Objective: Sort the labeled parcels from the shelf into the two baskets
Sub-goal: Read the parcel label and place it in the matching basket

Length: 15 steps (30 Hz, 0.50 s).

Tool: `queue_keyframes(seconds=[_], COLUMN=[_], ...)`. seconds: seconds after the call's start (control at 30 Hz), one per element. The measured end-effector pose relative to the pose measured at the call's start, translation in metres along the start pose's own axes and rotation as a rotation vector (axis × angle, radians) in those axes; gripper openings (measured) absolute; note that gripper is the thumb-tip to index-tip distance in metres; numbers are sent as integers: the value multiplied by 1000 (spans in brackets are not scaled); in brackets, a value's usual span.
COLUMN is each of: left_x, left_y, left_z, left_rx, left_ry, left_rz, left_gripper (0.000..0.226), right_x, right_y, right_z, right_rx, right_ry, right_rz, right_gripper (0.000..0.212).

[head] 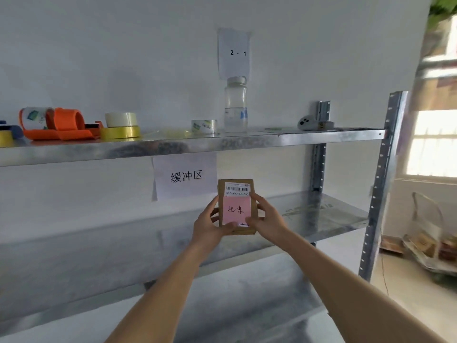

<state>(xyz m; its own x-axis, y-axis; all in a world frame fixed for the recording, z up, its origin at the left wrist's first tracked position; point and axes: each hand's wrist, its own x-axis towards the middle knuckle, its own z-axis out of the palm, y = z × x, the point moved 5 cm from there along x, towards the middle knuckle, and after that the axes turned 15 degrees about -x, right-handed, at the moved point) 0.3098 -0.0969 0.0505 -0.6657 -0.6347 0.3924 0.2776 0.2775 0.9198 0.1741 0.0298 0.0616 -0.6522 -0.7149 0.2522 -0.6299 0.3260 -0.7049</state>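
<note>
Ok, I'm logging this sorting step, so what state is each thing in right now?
parcel: held upright in front of the shelf, pink label facing the camera
left hand: grips the parcel's left edge
right hand: grips the parcel's right edge
water bottle: upright, capped, partly filled
tape dispenser: lying on the upper shelf

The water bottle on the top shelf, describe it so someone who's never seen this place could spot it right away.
Start at the metal shelving unit against the white wall and look along its top shelf. Under the paper sign reading 2 - 1 stands the clear water bottle, upright and partly filled. It is the tallest thing there, towering over the small tape roll beside it.
</note>
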Motion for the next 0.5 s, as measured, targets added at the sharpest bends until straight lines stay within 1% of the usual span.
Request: queue_keyframes(seconds=[0.1, 0.23, 0.4, 0.5], left_x=[2, 0, -19, -34], left_y=[-3, -13, -20, -22], left_z=[39, 98, 182, 237], left_rx=[-18, -103, -245, -291], left_ry=[-85, -190, -377, -462], left_rz=[21, 46, 18, 13], left_gripper=[83, 90, 78, 80], right_x=[-10, -33, -75, -107], right_y=[24, 52, 94, 118], right_z=[-28, -72, -124, -158], right_rx=[-128, -324, -517, -600], right_ry=[66, 172, 279, 338], right_rz=[22, 103, 260, 357], right_gripper=[82, 76, 86, 94])
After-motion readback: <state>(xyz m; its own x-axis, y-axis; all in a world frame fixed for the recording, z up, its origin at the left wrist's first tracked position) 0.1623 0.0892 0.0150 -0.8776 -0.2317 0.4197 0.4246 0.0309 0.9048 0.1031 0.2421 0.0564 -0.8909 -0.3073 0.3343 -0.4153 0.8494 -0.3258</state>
